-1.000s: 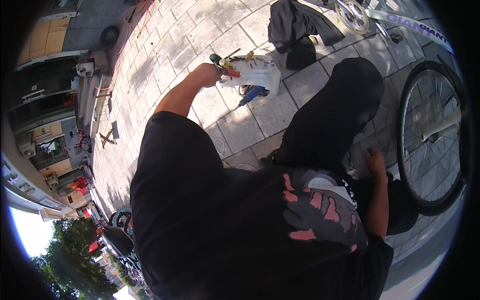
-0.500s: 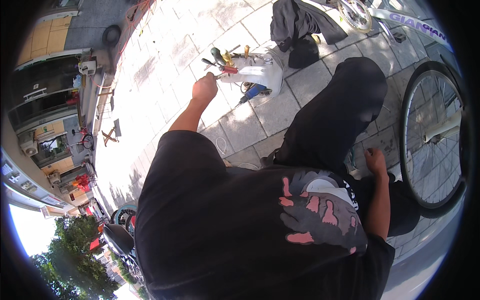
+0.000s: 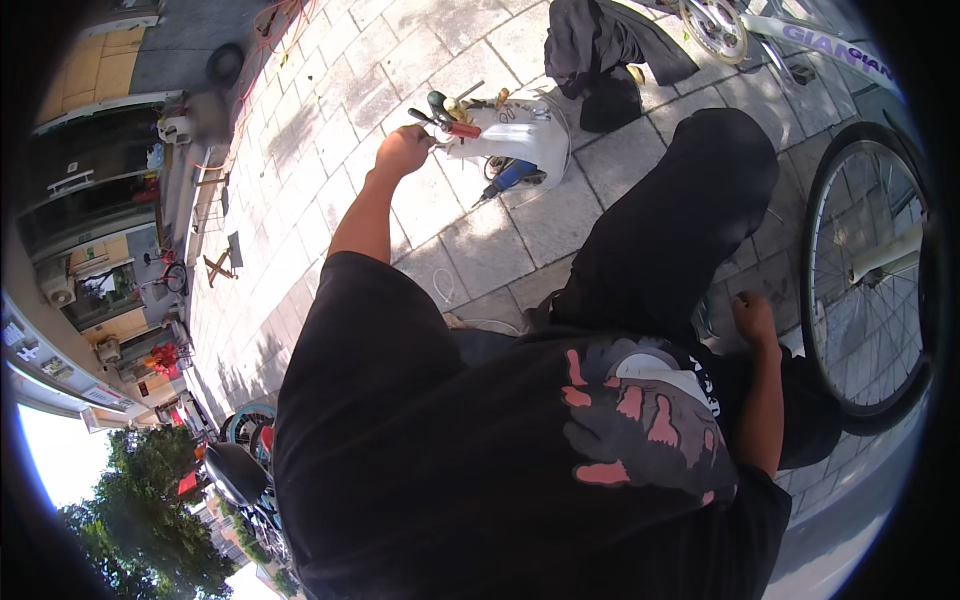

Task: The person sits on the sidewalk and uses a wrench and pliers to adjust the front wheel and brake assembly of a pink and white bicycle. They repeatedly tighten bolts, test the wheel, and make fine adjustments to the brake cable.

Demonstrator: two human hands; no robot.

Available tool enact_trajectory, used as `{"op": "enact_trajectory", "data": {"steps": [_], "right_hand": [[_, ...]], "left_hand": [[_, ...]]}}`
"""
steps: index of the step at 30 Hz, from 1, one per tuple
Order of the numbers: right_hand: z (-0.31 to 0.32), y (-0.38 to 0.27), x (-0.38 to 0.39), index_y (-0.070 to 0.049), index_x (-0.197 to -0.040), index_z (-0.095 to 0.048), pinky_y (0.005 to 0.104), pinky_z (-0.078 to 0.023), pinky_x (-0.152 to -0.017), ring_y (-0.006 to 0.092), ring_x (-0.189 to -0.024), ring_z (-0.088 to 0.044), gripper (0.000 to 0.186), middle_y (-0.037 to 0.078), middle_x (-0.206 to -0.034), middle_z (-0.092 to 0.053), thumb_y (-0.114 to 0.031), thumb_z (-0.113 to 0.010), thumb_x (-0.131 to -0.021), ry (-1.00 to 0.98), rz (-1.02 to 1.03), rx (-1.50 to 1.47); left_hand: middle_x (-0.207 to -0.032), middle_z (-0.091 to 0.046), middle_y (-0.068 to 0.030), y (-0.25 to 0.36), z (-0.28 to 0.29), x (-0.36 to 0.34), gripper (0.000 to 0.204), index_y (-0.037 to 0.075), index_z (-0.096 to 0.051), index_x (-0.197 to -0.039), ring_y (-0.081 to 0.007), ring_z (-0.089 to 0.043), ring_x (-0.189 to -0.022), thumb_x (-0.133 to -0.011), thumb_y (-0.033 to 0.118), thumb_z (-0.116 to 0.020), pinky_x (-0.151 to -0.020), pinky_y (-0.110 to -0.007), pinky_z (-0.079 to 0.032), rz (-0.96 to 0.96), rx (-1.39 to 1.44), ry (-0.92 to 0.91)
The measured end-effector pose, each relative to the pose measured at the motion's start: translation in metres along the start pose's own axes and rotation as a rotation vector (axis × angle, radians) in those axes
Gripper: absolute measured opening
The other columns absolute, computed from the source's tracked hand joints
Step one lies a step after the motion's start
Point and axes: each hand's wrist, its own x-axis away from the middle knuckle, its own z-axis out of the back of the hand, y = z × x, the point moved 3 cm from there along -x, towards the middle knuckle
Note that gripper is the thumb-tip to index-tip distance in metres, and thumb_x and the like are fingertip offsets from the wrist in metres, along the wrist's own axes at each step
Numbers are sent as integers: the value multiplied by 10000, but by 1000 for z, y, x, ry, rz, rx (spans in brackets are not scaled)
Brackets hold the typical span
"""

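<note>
My left hand [image 3: 403, 152] reaches out to the near left side of a white tool container [image 3: 535, 145], its fingers closed at the handles there. Whatever they pinch is too small to make out. Right by the fingertips lie a red handle [image 3: 462, 130] and a black handle [image 3: 419, 115]; a dark green handle [image 3: 437, 101] sits just behind. A blue power tool [image 3: 512, 175] rests at the container's front side. My right hand [image 3: 752, 317] is curled closed beside my dark-trousered leg, near the bicycle wheel [image 3: 870, 275]. Anything within its fingers is hidden.
Dark cloth [image 3: 605, 60] lies on the paving beyond the container. A white bicycle frame [image 3: 800, 38] with a chainring [image 3: 712, 30] is at the far right. A thin pale loop [image 3: 443, 284] lies on the slabs. A small folding stool [image 3: 218, 267] stands off to the left.
My left hand has moved slightly farther out along the container's left side, and the handles there have shifted a little. The right hand stays almost in place.
</note>
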Motion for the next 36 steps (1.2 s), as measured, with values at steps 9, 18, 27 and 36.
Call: {"op": "enact_trajectory", "data": {"steps": [9,18,27,36], "right_hand": [[-6,5,8,8,-1203,-779,507,-565,-987,460,-1117,-726,422,306,-1148,-751,-327,-645,-983,-13,-22,-10],[-1,-7,3,-45,-1190,-784,523,-553,-1004,455,-1162,-699,411,251,-1198,-755,-364,-637,-974,-36,-104,71],[-21,62,5,-26,-1162,-793,515,-558,-1016,452,-1171,-699,413,253,-1229,-748,-340,-636,-946,54,-273,-63],[-76,103,-27,-36,-1172,-795,531,-570,-997,472,-1159,-702,400,260,-1201,-758,-323,-683,-916,5,-408,-222]], "left_hand": [[-1150,-792,-173,-14,28,20,397,130,-790,-1204,-366,-742,-1104,-1007,452,-670,-954,-484,-573,55,-67,77],[-1059,-758,-278,-37,-40,2,331,14,-688,-1154,-500,-720,-1003,-1112,305,-537,-856,-554,-558,-250,17,147],[-1217,-681,-301,-14,-11,27,578,-96,-638,-1329,-403,-667,-1121,-1071,421,-636,-989,-484,-524,13,212,608],[-1233,-707,-243,180,29,91,530,-126,-568,-1383,-273,-712,-1120,-1106,317,-653,-981,-378,-571,-251,518,616]]}}
